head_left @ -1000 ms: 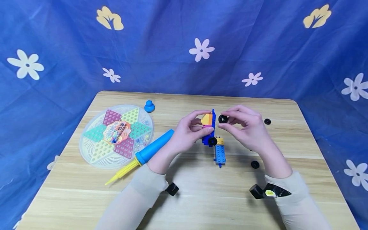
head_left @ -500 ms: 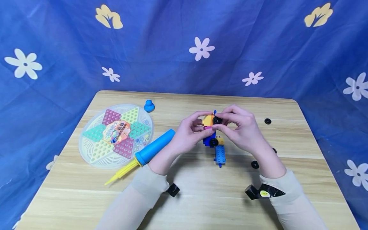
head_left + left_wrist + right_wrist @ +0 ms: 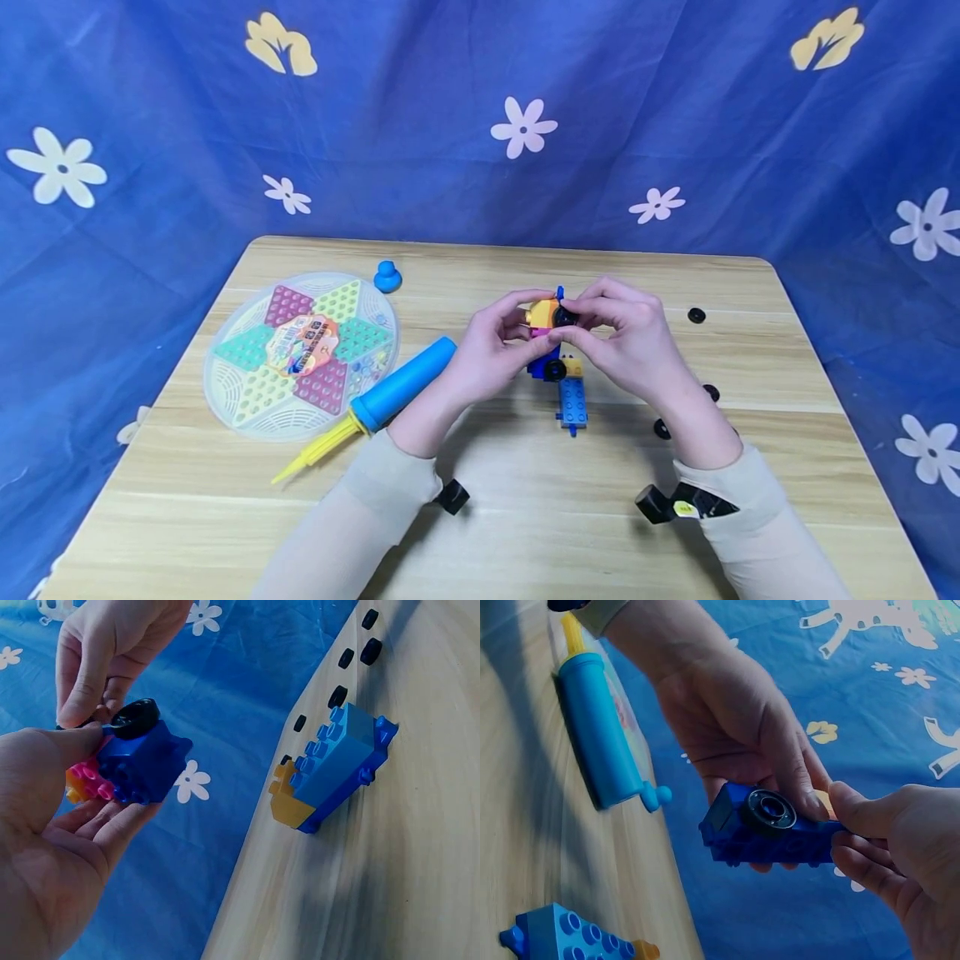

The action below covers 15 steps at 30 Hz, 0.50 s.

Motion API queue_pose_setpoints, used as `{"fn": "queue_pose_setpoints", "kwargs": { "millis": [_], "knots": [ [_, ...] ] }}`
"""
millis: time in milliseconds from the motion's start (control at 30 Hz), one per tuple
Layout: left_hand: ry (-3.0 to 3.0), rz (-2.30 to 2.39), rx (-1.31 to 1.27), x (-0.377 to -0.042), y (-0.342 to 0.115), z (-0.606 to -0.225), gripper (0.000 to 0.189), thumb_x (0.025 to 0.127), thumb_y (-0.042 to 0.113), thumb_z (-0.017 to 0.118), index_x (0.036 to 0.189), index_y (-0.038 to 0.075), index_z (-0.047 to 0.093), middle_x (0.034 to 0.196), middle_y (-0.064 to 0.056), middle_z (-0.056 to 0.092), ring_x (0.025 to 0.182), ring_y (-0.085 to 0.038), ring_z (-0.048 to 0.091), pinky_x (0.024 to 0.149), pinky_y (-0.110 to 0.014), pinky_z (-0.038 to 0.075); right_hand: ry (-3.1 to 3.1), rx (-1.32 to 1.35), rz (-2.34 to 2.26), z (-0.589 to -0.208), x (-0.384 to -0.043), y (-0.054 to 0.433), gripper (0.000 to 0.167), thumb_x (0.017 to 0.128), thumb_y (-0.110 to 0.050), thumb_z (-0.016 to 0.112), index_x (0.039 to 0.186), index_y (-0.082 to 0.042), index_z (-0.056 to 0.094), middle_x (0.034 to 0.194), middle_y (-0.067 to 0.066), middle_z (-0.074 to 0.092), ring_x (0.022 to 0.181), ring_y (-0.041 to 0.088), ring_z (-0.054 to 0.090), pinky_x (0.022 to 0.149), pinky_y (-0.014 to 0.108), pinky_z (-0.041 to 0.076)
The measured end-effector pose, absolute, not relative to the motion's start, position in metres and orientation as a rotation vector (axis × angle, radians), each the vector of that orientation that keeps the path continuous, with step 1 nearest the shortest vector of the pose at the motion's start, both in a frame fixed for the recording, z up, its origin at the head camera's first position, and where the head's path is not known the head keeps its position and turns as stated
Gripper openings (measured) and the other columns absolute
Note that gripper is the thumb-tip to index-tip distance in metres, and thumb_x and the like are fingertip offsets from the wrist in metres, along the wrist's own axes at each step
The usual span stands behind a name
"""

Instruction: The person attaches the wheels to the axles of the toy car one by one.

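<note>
Held up over the table is a toy car of building bricks [image 3: 139,761], with a dark blue base and pink and orange bricks. My left hand [image 3: 491,346] grips it, thumb on the near side and fingers around the other. One black wheel [image 3: 769,812] sits on the side of the base. With thumb and fingertips, my right hand [image 3: 626,329] pinches a second black wheel [image 3: 565,317] against the same side, near the orange end. Its fingers hide much of that wheel in the wrist views. Below stands another brick vehicle [image 3: 573,402], light blue and yellow on a dark blue base, without wheels.
Several loose black wheels lie at the right, one [image 3: 697,316] farther back. Left of my hands lie a blue and yellow hand pump [image 3: 405,377] and a round Chinese checkers board [image 3: 258,404]. A small blue figure [image 3: 387,277] stands behind them.
My right hand has moved left, bringing its wheel from beside the car to against its side. Over the last half second both hands stay nearly in place.
</note>
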<state>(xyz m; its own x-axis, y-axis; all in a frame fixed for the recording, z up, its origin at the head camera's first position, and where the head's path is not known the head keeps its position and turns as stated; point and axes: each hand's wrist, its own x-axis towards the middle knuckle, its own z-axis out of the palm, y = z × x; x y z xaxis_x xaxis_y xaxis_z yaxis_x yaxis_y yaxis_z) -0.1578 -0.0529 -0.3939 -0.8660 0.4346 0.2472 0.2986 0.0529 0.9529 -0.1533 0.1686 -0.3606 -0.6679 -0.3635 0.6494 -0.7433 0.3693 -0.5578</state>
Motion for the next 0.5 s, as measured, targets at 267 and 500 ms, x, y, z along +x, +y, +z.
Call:
{"fn": "queue_pose_setpoints", "kwargs": {
  "millis": [267, 500],
  "knots": [
    [2.236, 1.922, 0.77, -0.1566, -0.0521, -0.3883, 0.053, 0.097, 0.009, 0.079, 0.147, 0.015, 0.061, 0.115, -0.007, 0.075, 0.091, -0.021, 0.074, 0.078, -0.037, 0.063, -2.167, 0.929, 1.312, -0.3612, -0.153, 0.1664, 0.031, 0.073, 0.006, 0.095, 0.101, 0.004, 0.082, 0.086, 0.003, 0.071, 0.074, 0.016, 0.071, 0.071, 0.022, 0.061],
    [2.319, 1.841, 0.835, -0.1564, -0.0505, -0.3879, 0.052, 0.097, 0.01, 0.079, 0.146, 0.015, 0.062, 0.118, -0.004, 0.074, 0.092, -0.017, 0.073, 0.077, -0.033, 0.064, -2.116, 0.923, 1.354, -0.3679, -0.1532, 0.1679, 0.028, 0.069, 0.011, 0.095, 0.093, 0.003, 0.082, 0.086, 0.006, 0.074, 0.074, 0.02, 0.073, 0.07, 0.022, 0.061]
  ]
}}
